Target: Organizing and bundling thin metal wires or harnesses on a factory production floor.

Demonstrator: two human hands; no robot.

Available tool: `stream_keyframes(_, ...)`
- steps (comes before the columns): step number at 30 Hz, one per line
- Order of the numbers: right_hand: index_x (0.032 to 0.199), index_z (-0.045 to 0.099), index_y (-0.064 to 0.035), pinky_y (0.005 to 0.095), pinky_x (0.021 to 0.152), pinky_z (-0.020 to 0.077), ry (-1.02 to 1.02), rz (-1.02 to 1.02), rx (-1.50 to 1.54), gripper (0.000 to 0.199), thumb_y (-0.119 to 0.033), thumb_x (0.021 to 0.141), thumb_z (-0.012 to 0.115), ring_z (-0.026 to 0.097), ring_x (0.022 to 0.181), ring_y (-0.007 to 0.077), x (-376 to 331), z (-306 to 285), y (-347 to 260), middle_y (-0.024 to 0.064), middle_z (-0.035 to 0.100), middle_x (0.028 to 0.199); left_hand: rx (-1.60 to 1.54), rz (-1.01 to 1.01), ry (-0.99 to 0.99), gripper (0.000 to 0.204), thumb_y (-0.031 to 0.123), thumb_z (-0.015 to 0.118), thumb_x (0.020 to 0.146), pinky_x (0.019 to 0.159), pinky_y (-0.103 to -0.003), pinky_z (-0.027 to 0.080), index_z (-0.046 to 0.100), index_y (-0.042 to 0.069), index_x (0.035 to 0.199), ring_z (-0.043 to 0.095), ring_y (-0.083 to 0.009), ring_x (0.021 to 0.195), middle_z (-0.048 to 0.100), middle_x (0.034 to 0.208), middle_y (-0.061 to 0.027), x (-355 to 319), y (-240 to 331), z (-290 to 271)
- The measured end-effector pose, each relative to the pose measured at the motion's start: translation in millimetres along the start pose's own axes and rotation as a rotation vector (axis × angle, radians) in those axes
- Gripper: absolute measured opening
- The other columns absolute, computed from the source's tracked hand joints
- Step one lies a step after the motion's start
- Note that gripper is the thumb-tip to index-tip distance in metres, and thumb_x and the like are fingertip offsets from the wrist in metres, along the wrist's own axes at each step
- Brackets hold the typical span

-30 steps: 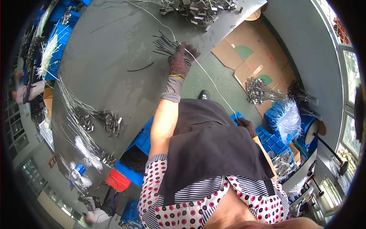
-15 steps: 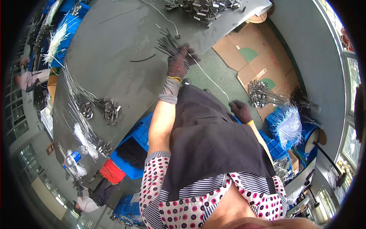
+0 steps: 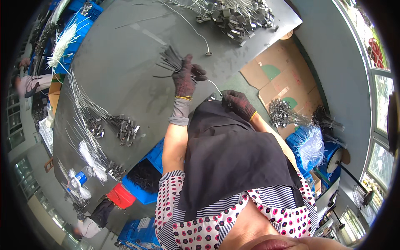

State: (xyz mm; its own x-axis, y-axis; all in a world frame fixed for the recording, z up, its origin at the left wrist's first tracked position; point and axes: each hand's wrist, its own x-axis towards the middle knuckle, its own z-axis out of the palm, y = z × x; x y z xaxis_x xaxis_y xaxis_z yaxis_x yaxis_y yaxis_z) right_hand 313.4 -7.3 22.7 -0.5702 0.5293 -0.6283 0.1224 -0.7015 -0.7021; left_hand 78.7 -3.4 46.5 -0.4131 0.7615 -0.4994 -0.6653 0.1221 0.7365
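No wording or number can be read. Toward two o'clock, the flat brown cardboard sheets [image 3: 287, 75] carry faint red marks [image 3: 298, 79] and a small pale rectangular patch [image 3: 284, 91], too small to make out. At eight o'clock, a glossy blue-and-white wrapper [image 3: 81, 178] shows blurred print. Near seven o'clock, a white rectangular label [image 3: 144, 223] sits on a blue plastic crate [image 3: 134, 234], its content illegible.
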Motion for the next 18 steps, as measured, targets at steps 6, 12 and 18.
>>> stream_keyframes(6, 0.113, 0.062, -0.0021, 0.0298, 0.056, 0.044, -0.009, -0.075, -0.097, 0.055, -0.053, 0.099, 0.049, 0.055, 0.075, 0.0115, 53.0, 47.8, -48.0, 0.0056, 0.063, 0.095, 0.268, 0.213, -0.043, 0.034, 0.029, 0.071, 0.093, 0.062, -0.031, 0.061, 0.07, -0.002, 0.105, 0.068, -0.0168, 0.065, 0.07, 0.088, -0.0083, 8.2, 7.5, -20.9)
stream_keyframes(12, 0.121, 0.055, -0.0053, 0.0299, 0.051, 0.0386, -0.074, -0.112, -0.112, 0.063, -0.062, 0.1, 0.038, 0.048, 0.064, 0.0132, 95.2, 103.3, -96.4, 0.0056, 0.061, 0.091, 0.256, 0.1, -0.047, 0.025, 0.02, 0.068, 0.094, 0.062, -0.029, 0.056, 0.07, 0.002, 0.112, 0.07, -0.0168, 0.075, 0.072, 0.095, -0.0082, 3.5, 29.5, -9.1)
stream_keyframes(18, 0.132, 0.027, -0.0042, 0.0463, 0.062, 0.0579, -0.147, -0.096, -0.737, 0.063, 0.001, 0.085, 0.069, 0.07, 0.077, 0.0252, 147.5, 90.2, -101.2, 0.017, 0.068, 0.102, 0.266, 0.184, -0.077, 0.033, 0.017, 0.071, 0.093, 0.069, -0.026, 0.054, 0.068, 0.001, 0.121, 0.068, -0.0118, 0.078, 0.073, 0.097, -0.0053, 26.9, 23.0, -26.5)
